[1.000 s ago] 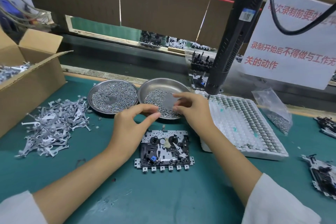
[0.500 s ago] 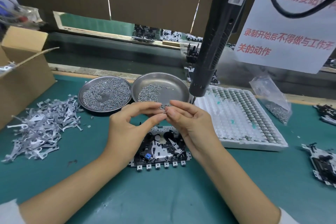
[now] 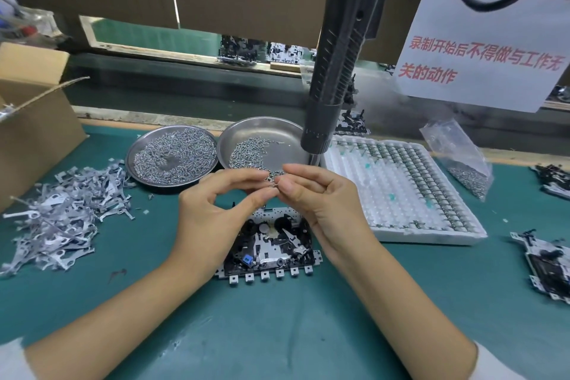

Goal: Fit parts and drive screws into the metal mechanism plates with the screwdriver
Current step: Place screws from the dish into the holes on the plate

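A metal mechanism plate (image 3: 271, 253) with black parts lies on the green mat, just below my hands. My left hand (image 3: 216, 210) and my right hand (image 3: 317, 197) meet fingertip to fingertip above it and pinch small screws (image 3: 272, 178) between them. The black electric screwdriver (image 3: 336, 65) hangs upright behind my right hand, its tip close to my fingers; neither hand holds it. Two round steel dishes hold screws: a full one (image 3: 172, 156) on the left and a half-filled one (image 3: 262, 145) beside it.
A heap of flat metal levers (image 3: 61, 216) lies at the left, beside a cardboard box (image 3: 34, 120). A white tray of small parts (image 3: 398, 191) and a plastic bag of screws (image 3: 462, 157) stand at the right. More mechanism plates (image 3: 546, 265) lie at the right edge.
My right hand came back from the half-filled dish toward me and met my left hand. Both hands now pinch screws together above the plate.
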Demonstrator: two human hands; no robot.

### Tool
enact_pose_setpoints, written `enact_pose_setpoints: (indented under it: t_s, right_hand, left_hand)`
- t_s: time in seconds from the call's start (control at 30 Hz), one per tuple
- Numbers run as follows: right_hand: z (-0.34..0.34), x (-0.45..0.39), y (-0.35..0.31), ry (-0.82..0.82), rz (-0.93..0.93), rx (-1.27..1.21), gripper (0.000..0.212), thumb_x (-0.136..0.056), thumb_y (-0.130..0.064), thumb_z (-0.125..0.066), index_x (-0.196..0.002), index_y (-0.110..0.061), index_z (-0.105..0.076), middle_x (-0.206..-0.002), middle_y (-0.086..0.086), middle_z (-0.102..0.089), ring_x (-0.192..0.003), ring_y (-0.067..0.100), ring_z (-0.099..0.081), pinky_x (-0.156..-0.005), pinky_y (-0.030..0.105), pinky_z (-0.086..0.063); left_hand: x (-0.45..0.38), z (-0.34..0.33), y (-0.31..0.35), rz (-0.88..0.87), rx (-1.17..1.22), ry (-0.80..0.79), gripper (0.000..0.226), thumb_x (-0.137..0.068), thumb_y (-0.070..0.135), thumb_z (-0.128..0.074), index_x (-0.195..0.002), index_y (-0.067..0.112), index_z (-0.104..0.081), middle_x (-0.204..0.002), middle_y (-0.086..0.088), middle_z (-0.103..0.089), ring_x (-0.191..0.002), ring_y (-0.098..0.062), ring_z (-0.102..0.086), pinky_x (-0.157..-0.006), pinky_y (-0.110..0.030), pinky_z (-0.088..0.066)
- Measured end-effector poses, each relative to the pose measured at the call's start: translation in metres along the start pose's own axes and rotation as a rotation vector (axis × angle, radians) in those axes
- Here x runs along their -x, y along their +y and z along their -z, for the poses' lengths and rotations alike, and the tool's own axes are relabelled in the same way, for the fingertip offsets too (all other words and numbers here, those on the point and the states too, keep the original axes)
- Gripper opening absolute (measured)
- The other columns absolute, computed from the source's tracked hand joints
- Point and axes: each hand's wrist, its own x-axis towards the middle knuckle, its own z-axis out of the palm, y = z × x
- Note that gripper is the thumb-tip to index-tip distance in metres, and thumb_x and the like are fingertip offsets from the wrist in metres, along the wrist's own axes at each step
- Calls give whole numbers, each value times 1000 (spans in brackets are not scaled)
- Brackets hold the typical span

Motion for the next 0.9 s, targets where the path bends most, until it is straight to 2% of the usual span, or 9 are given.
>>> enact_pose_setpoints:
  t_s: [0.13, 0.27, 0.33, 0.47, 0.57, 0.63, 0.73, 0.83, 0.9]
  right_hand:
    - [0, 0, 0, 2, 15, 12, 27, -60, -7, -75, -87, -7, -70, -78, 9, -74, -73, 16, -71, -66, 21, -55]
    - [1, -1, 1, 0, 28, 22, 24, -60, -7, -76, -84, -9, -72, -78, 10, -74, -72, 16, -71, -65, 20, -55]
    - [1, -1, 2, -5, 30, 28, 24, -60, -7, -76, -83, -10, -72, -78, 10, -74, -72, 17, -71, -65, 21, -55]
    - [2, -1, 0, -23, 50, 72, 23, -61, -8, -77, -83, -11, -72, -79, 10, -74, -73, 17, -71, -66, 22, -55]
    - [3, 0, -2, -51, 92, 132, 20, -65, -11, -76, -85, -12, -73, -82, 10, -74, -77, 18, -72, -68, 21, -55]
    - [3, 1, -1, -59, 128, 191, 14, -74, -11, -73, -89, -12, -73, -85, 10, -75, -81, 18, -72, -70, 21, -55]
    - [2, 3, 1, -46, 202, 303, 12, -86, -6, -66, -94, -14, -72, -88, 5, -75, -85, 17, -72, -71, 22, -55]
    - [-1, 6, -1, -23, 312, 439, 15, -87, -10, -66, -95, -21, -73, -90, -3, -75, -87, 11, -71, -72, 19, -54]
    - [4, 5, -12, 28, 397, 602, 15, -86, -9, -68, -89, -22, -75, -80, -9, -74, -79, 3, -70, -70, 16, -52]
  left_hand:
    - [0, 0, 0, 1, 13, 2, 21, -67, 26, -78, -86, 29, -71, -84, 8, -73, -81, -7, -69, -82, -21, -52]
    - [0, 0, 0, -2, 11, 2, 21, -67, 27, -78, -86, 30, -71, -84, 8, -73, -81, -7, -70, -79, -19, -52]
    - [0, 0, 0, -6, 4, 2, 20, -67, 29, -78, -85, 30, -71, -84, 9, -73, -82, -8, -69, -81, -24, -54]
    - [1, 0, 0, -31, -27, -12, 19, -67, 35, -76, -85, 35, -70, -83, 14, -73, -84, -15, -69, -86, -44, -52]
    - [1, 0, -1, -39, -20, -24, 19, -69, 35, -76, -87, 36, -71, -84, 13, -73, -86, -16, -68, -86, -47, -52]
    - [1, 0, -1, -42, -11, -25, 19, -71, 34, -75, -88, 34, -71, -85, 12, -73, -85, -13, -69, -86, -40, -53]
    - [1, -1, -2, -37, 12, -30, 19, -73, 25, -74, -91, 32, -70, -86, 11, -73, -82, -7, -68, -81, -20, -51]
    - [1, -1, -1, -30, -6, -33, 20, -77, 25, -70, -94, 33, -70, -90, 14, -71, -82, -1, -65, -79, -11, -46]
    - [2, -2, -1, -27, -27, -26, 17, -78, 26, -68, -94, 32, -71, -93, 18, -70, -79, 7, -61, -73, -5, -43]
